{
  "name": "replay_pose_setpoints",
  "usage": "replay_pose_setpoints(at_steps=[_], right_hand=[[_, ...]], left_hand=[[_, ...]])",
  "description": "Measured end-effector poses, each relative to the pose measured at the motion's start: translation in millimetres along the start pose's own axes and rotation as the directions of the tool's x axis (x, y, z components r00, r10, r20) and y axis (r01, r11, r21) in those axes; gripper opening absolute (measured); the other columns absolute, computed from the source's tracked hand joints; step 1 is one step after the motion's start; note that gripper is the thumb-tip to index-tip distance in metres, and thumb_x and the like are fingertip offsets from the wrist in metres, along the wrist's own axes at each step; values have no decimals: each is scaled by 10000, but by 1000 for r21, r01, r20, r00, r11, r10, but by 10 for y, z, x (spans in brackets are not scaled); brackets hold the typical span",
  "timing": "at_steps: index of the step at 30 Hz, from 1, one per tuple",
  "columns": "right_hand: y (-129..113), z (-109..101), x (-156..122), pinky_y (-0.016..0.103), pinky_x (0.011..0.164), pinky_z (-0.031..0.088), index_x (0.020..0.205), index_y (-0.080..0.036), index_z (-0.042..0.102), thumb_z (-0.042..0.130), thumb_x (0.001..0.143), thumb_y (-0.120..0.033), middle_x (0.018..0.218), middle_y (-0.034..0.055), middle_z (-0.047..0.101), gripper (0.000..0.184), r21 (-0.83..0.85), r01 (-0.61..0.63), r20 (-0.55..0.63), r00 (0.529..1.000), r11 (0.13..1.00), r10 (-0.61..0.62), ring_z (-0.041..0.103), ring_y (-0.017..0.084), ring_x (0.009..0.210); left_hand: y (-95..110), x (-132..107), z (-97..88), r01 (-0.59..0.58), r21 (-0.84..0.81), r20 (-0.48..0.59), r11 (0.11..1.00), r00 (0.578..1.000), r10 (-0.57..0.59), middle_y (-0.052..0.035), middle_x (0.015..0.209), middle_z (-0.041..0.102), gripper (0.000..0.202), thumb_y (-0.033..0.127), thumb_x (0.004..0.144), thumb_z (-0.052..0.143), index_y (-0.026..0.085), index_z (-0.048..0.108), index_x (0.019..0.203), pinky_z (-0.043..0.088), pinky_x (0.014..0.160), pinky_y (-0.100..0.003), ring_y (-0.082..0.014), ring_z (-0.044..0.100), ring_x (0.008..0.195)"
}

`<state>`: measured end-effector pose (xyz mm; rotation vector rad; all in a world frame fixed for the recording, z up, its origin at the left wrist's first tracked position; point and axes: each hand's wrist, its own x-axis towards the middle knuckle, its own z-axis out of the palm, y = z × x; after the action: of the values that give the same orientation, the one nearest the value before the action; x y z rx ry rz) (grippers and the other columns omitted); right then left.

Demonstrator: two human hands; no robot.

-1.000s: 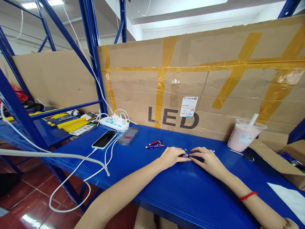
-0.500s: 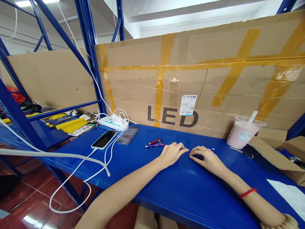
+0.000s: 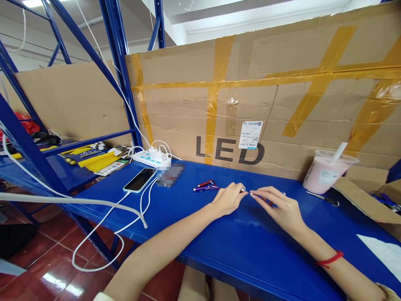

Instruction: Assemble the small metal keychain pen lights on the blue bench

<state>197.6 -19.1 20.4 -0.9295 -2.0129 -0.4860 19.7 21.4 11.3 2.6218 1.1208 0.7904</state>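
Note:
My left hand [image 3: 230, 198] is closed around a small object with a silvery round end [image 3: 242, 190], most of it hidden in the fingers. Just right of it, my right hand [image 3: 278, 207] pinches thumb and forefinger together; a tiny pale thing may be at the tips, too small to name. The two hands' fingertips nearly meet above the blue tabletop [image 3: 257, 255]. Beyond my left wrist lie a slim purple metal tube [image 3: 203, 189] and a red one [image 3: 204, 183] with a clip, like keychain penlights.
On the left are a phone [image 3: 140, 180] with a white cable, a power strip [image 3: 150, 159] and a blurred-out item [image 3: 170, 174]. At right stand a pink drink cup [image 3: 326, 172], a dark pen-like item [image 3: 322, 198], an open carton [image 3: 366, 200] and white paper [image 3: 380, 253]. Cardboard [image 3: 175, 121] walls the back.
My right hand has lifted and turned, its fingers now straighter and pinched together. The silvery end in my left hand shows more clearly. The view has shifted slightly.

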Motion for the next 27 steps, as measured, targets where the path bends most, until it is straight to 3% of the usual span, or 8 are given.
replay_pose_setpoints(at_steps=[9,15,23,27], right_hand=[[18,31,-25,148,578,475,902,-195,666,540,859,-221,891,3,647,135,-10,79,26,997,997,-78,606,70,723],[54,14,-16,149,587,473,914,-181,656,601,812,-169,879,8,640,116,13,75,-91,993,997,-73,595,64,726],[71,55,-62,147,630,490,923,-177,662,563,836,-156,885,7,637,133,95,82,-24,996,992,-80,601,60,750],[14,48,-56,143,495,455,932,-191,678,560,842,-236,921,13,634,155,198,-36,98,995,979,17,584,54,656]], left_hand=[[-1,-16,-26,-34,11,-28,999,999,34,-6,954,579,190,309,953,345,175,478,928,383,694,-248,-144,519,914],[-16,-10,0,-75,14,-65,997,995,76,15,930,588,217,352,944,368,177,482,882,370,664,-235,-140,500,887],[-61,7,39,-197,56,-11,979,980,198,-2,895,595,230,358,935,390,170,516,895,366,641,-232,-148,516,864],[-57,3,40,-160,13,-17,987,987,160,-1,928,601,153,282,933,411,168,514,935,382,679,-226,-136,539,871]])
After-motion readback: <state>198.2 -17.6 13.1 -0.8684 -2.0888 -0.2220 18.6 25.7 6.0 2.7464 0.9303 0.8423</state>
